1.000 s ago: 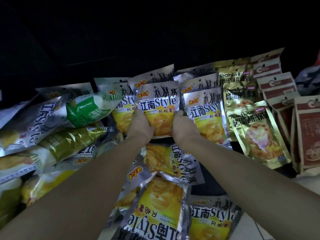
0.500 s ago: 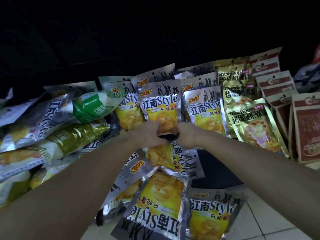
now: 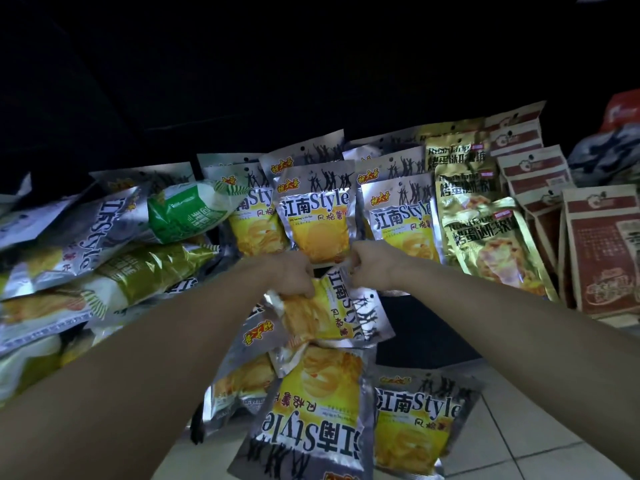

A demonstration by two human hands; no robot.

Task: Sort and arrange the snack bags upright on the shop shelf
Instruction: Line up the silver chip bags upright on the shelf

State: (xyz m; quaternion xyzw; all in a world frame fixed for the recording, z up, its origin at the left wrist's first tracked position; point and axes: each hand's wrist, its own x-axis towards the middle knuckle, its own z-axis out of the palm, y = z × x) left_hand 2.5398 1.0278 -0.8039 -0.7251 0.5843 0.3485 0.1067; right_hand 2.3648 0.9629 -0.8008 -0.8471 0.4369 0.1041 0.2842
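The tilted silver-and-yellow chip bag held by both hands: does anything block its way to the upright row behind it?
Nothing stands between the hands and the tilted chip bag; the left hand and right hand already grip its upper edge. Directly behind it, an upright chip bag fills the row's front, flanked closely by others, so no open slot is visible there.

Head camera looks forward and down, close over the shelf (image 3: 408, 327).

Pale tiled floor (image 3: 540, 455) shows at the lower right.
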